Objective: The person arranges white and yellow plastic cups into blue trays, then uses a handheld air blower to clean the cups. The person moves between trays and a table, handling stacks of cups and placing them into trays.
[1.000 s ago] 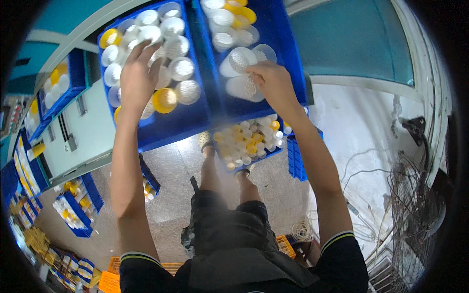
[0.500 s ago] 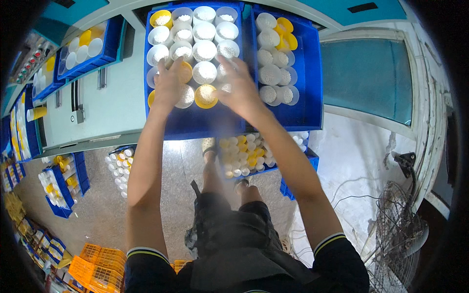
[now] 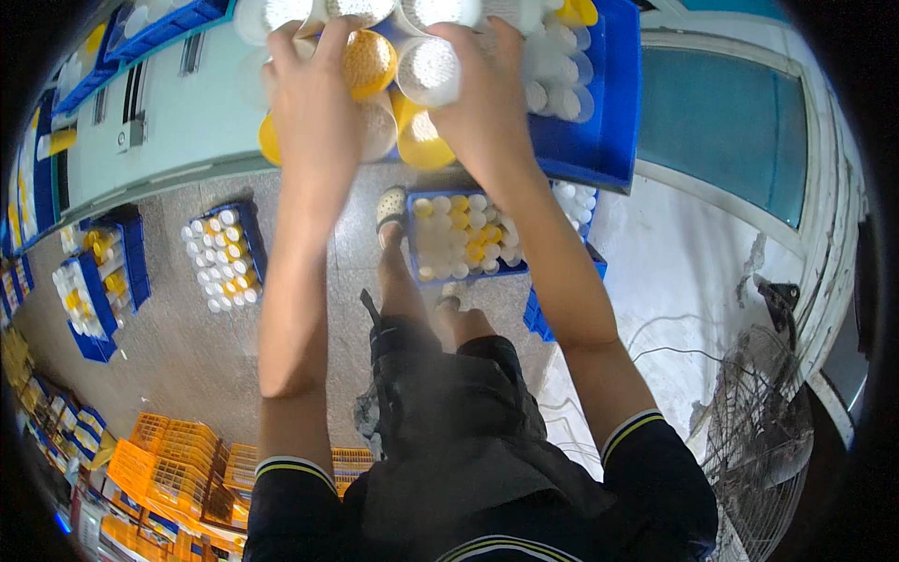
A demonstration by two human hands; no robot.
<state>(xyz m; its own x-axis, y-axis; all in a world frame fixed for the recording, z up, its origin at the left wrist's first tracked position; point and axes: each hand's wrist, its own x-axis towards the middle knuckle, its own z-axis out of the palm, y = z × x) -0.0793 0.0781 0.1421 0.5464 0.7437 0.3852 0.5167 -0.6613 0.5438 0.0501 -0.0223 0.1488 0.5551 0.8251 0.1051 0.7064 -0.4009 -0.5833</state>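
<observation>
Plastic cups (image 3: 421,140) left of the blue crate (image 3: 604,140) already got white pellets (image 3: 431,67), left hand (image 3: 318,108) and right hand (image 3: 487,108) gripping the bunch, not let go yet.

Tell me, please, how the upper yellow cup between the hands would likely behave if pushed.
The yellow cup is probably fairly stiff, since its rim looks round. It is likely heavier than when empty, as small pellets show inside. If tipped, it might spill, because its mouth looks uncovered.
</observation>
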